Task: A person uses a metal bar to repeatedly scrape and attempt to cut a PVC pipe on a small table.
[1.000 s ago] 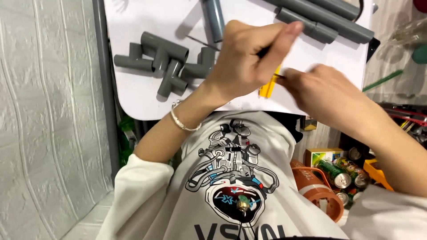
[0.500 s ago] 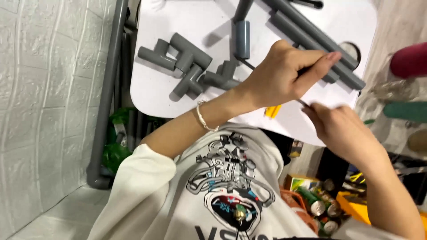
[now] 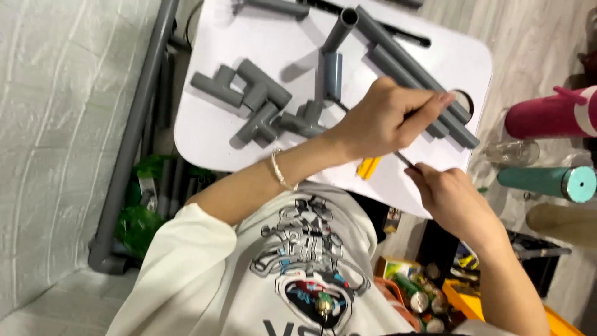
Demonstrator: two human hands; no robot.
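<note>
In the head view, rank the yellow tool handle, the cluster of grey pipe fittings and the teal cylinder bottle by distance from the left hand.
1. Yellow tool handle, just below the left hand.
2. Cluster of grey pipe fittings, on the white table.
3. Teal cylinder bottle, off the table's far side.

I see a thin dark rod-like tool [image 3: 403,159] held slanted between my two hands over the near edge of the white table, its yellow handle [image 3: 368,167] poking out beneath my left hand, with long grey pipes [image 3: 410,74] lying just beyond it.
</note>
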